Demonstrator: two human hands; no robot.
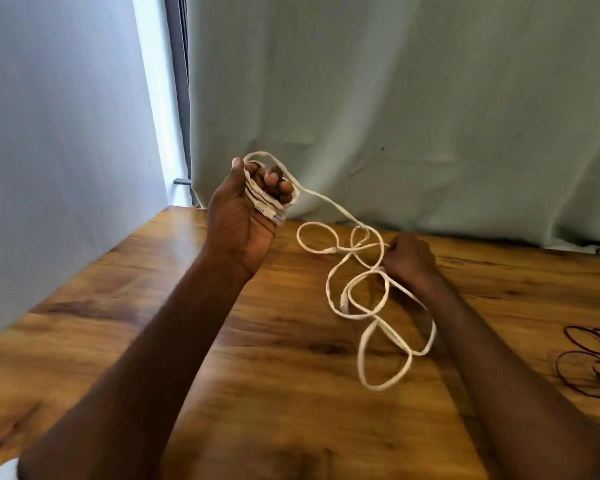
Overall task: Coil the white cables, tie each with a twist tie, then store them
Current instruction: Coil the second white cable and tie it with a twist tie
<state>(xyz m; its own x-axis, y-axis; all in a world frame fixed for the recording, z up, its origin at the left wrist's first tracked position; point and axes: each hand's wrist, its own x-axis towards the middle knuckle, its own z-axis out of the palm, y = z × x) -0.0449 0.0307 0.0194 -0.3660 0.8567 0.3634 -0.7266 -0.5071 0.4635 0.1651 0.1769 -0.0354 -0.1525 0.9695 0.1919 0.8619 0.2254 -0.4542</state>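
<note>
Flat white cable (361, 306) looped loosely, left hand (246, 216) gripping coils, glossy woodgrain table (118, 306)

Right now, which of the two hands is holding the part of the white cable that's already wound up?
The left hand, raised above the wooden table, grips the wound loops of the white cable. The right hand is low, pinching the loose tangled part.

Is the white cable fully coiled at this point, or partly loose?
Partly loose. A few turns sit in the left hand; the rest of the cable sprawls in loops on the table.
</note>
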